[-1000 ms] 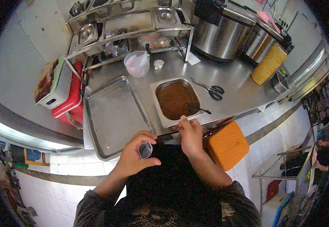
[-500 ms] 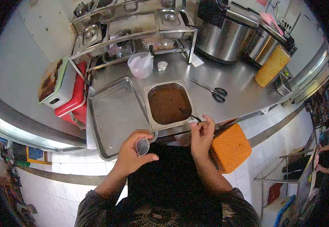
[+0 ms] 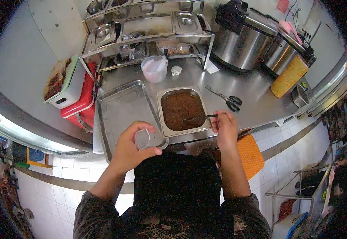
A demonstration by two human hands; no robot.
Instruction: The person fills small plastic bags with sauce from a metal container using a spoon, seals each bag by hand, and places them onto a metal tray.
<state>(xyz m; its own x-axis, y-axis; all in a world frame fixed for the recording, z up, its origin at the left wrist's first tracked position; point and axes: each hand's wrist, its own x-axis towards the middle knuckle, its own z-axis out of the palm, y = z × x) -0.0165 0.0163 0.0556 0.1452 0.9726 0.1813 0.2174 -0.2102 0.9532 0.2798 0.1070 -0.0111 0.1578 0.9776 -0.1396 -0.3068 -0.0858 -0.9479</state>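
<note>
- A small clear plastic cup (image 3: 143, 138) sits in the left hand (image 3: 128, 149), held in the air over the near corner of an empty steel tray (image 3: 121, 109). The grip is closed around it, thumb below and fingers curled over the top.
- Just right of the cup, the right hand (image 3: 224, 128) pinches the dark handle end of a spoon (image 3: 199, 117), fingertips drawn together in a tight grip.
- The spoon lies across a square steel pan (image 3: 187, 132) filled with a brown paste. Its bowl end is in the paste and its handle passes over the pan's right rim.
- Pan and tray stand side by side, touching or nearly so, at the near edge of a steel tabletop (image 3: 253, 91).
- A pair of black-handled scissors (image 3: 226, 98) lies on the tabletop just right of the pan.
- Behind the pan stand a translucent measuring jug (image 3: 154, 69) and a small crumpled white scrap (image 3: 176, 70).
- A steel rack (image 3: 147, 38) with lidded containers runs along the back.
- Two steel cookers (image 3: 239, 40) stand at the far right, with a yellow carton (image 3: 289, 75) near them.
- A red box (image 3: 81, 95) sits left of the tray.
- An orange textured pad (image 3: 252, 156) shows below the tabletop edge, by the right forearm.
</note>
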